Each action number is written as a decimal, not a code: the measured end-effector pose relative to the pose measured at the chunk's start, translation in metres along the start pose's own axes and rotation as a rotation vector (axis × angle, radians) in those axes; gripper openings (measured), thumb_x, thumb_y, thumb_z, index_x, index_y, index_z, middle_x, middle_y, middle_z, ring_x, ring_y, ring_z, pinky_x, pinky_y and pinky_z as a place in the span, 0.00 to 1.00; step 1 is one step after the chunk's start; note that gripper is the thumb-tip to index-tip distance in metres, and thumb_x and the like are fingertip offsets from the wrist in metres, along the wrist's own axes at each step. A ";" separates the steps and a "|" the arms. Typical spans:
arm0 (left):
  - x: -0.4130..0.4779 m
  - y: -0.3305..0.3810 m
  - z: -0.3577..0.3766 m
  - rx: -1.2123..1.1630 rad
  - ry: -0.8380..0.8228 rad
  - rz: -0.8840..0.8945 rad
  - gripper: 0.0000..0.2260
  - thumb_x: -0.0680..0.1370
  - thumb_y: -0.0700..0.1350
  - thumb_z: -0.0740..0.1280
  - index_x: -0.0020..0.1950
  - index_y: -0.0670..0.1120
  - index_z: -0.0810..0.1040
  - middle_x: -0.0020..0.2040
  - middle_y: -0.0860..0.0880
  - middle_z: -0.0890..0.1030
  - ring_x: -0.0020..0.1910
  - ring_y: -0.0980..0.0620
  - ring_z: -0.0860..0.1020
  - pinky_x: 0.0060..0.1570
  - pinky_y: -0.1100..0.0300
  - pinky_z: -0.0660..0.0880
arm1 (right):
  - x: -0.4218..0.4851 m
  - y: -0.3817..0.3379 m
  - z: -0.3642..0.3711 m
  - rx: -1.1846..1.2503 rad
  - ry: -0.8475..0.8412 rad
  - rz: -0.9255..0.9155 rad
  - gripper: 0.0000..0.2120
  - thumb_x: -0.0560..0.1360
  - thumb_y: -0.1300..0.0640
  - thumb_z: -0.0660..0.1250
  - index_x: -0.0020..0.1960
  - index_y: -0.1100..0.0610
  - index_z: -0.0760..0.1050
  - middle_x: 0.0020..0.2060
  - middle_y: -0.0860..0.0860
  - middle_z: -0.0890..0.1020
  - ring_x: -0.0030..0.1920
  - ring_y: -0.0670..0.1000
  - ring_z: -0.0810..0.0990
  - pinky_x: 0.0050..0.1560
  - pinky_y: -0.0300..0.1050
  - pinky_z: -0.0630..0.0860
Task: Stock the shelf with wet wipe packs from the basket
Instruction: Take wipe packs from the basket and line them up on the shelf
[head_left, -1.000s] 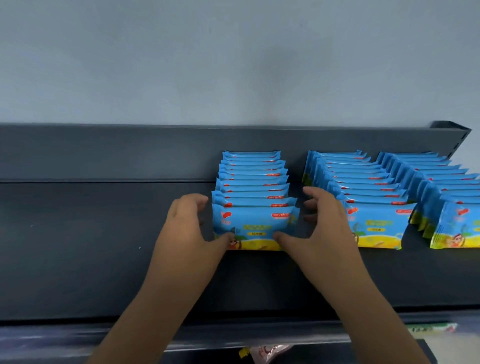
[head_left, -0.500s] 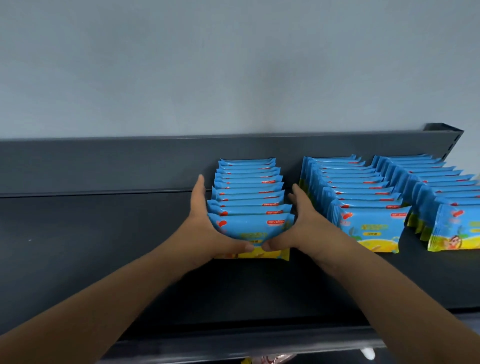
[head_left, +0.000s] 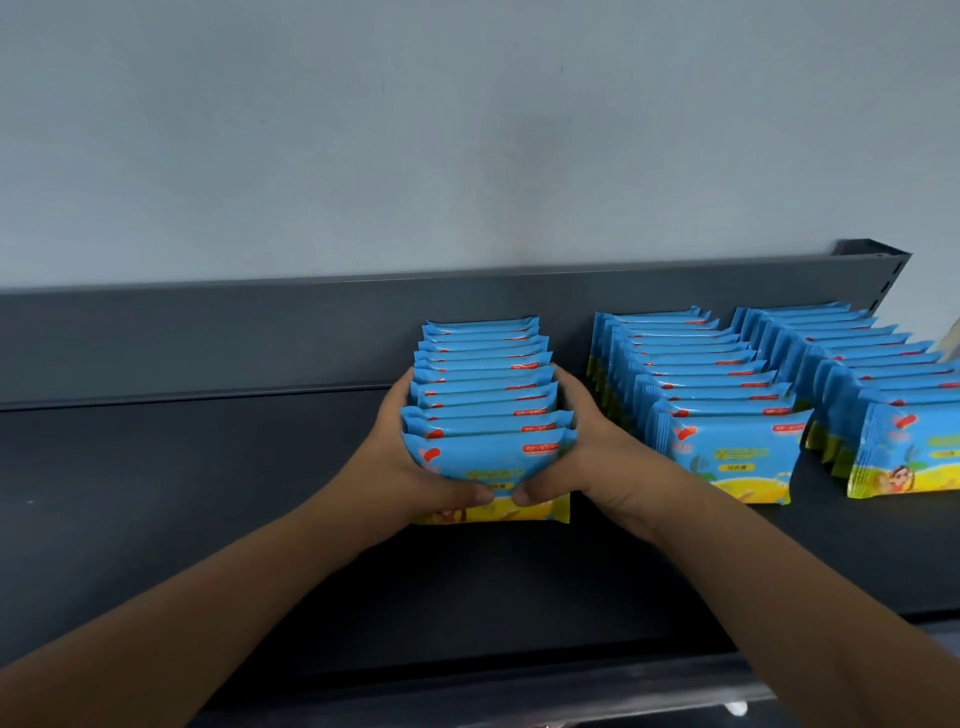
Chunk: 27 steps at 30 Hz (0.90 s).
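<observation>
The left hand (head_left: 410, 467) and right hand (head_left: 587, 457) clasped the leftmost row of wet wipe packs (head_left: 483, 374) on the dark shelf (head_left: 156, 493), fingers along its sides and thumbs across the front pack (head_left: 488, 457), apparently squaring it up like the neighbouring rows (head_left: 701, 384).

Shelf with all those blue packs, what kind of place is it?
Probably a shop: a long dark shelf holds three neat rows of identical packs; the left hand and right hand grip one row.
</observation>
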<state>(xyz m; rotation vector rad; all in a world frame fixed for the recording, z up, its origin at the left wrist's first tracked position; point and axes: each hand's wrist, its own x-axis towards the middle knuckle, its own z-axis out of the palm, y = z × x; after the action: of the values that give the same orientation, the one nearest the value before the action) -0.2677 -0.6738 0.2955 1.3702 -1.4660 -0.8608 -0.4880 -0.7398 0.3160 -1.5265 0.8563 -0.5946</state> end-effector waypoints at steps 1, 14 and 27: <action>-0.001 -0.001 -0.001 -0.003 -0.003 -0.005 0.56 0.59 0.34 0.86 0.80 0.51 0.60 0.69 0.55 0.77 0.67 0.59 0.78 0.61 0.63 0.78 | 0.001 0.001 -0.001 -0.008 -0.002 0.001 0.65 0.56 0.76 0.80 0.79 0.37 0.54 0.63 0.46 0.82 0.63 0.52 0.81 0.60 0.61 0.81; 0.012 -0.008 -0.004 0.045 -0.053 0.042 0.56 0.60 0.32 0.84 0.80 0.48 0.56 0.67 0.58 0.77 0.67 0.63 0.76 0.60 0.68 0.76 | 0.007 0.000 -0.009 -0.032 -0.061 0.009 0.71 0.61 0.79 0.77 0.80 0.33 0.37 0.65 0.38 0.78 0.60 0.45 0.82 0.60 0.56 0.81; -0.007 -0.002 -0.004 -0.023 -0.027 -0.078 0.71 0.58 0.36 0.86 0.81 0.56 0.36 0.74 0.65 0.64 0.68 0.70 0.71 0.62 0.72 0.73 | -0.006 -0.003 -0.001 -0.181 0.015 0.011 0.74 0.59 0.67 0.84 0.79 0.37 0.31 0.77 0.30 0.54 0.66 0.32 0.72 0.64 0.46 0.78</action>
<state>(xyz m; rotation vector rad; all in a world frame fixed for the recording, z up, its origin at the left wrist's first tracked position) -0.2633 -0.6664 0.2938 1.4111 -1.4265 -0.9463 -0.4919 -0.7354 0.3193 -1.6810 0.9503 -0.5319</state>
